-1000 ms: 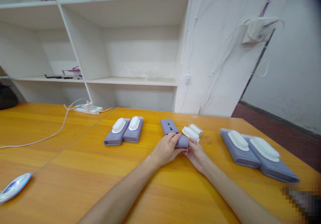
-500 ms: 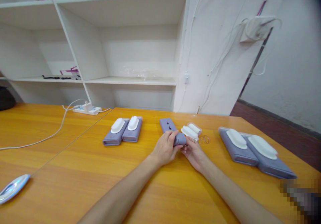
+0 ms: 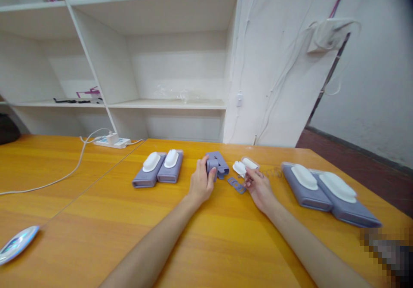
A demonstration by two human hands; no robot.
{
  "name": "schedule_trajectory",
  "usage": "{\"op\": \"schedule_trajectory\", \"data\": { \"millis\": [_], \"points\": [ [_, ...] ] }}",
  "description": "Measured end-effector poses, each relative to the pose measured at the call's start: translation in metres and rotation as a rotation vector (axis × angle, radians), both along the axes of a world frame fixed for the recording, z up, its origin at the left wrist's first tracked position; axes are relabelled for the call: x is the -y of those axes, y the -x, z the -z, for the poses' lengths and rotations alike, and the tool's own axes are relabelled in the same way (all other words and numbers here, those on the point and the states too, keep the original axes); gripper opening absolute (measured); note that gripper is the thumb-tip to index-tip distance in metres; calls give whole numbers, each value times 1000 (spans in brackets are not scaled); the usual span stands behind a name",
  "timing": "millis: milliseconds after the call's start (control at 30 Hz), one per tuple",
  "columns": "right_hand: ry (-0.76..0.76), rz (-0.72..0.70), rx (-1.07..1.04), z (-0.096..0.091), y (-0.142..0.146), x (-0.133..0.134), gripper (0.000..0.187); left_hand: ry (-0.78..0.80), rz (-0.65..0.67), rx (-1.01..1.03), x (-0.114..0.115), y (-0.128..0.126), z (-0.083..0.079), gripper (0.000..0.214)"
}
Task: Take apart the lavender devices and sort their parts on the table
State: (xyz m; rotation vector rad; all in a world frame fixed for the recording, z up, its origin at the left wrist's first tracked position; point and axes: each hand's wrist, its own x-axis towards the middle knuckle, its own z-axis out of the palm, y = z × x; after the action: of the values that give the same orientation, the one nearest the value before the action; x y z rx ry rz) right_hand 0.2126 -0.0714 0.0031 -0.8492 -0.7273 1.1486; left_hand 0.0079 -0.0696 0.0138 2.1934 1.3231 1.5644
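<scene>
My left hand (image 3: 200,184) grips a small boxy lavender plastic piece (image 3: 212,165), fingers on its far side and thumb on the near side. Directly behind it lies a lavender plastic case (image 3: 220,162) with dark cut-outs, partly covered by the held piece. To the right, my right hand (image 3: 258,187) has its fingers pinched together; what is between them is hidden. A flat lavender strip with oval holes (image 3: 236,185) reaches to those fingertips, and whether they touch it I cannot tell. White plastic parts (image 3: 239,168) sit just beyond the right hand.
Two lavender cases with white ovals on top (image 3: 170,167) stand to the left, and two more (image 3: 322,193) to the right. Thin wire rings (image 3: 273,172) lie beyond my right hand. A power strip (image 3: 112,140) and a computer mouse (image 3: 18,244) are further left.
My hands have moved apart. The left has gone left with the boxy piece, while the right has shifted slightly right. The holed strip now shows between them.
</scene>
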Motion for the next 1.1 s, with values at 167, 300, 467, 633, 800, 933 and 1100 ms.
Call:
{"op": "schedule_trajectory", "data": {
  "millis": [167,300,467,633,800,933,1100],
  "points": [
    [-35,177,100,6,7,1,26,7,-63,-54,0,-2,-2,39],
    [-49,222,186,4,7,5,22,-37,-118,4,-5,-1,4,36],
    [-53,257,298,2,13,8,30,-77,-176,36,-7,-2,7,38],
    [-97,243,487,6,16,5,42,-25,-210,33,-5,-2,6,43],
    [-119,201,601,14,11,1,44,-62,-222,71,-4,-3,4,42],
    [-133,249,739,17,9,0,42,-92,-246,76,-3,-4,0,35],
    [-207,278,998,18,9,-1,34,50,-376,-1,-6,-1,0,16]
  ]
}}
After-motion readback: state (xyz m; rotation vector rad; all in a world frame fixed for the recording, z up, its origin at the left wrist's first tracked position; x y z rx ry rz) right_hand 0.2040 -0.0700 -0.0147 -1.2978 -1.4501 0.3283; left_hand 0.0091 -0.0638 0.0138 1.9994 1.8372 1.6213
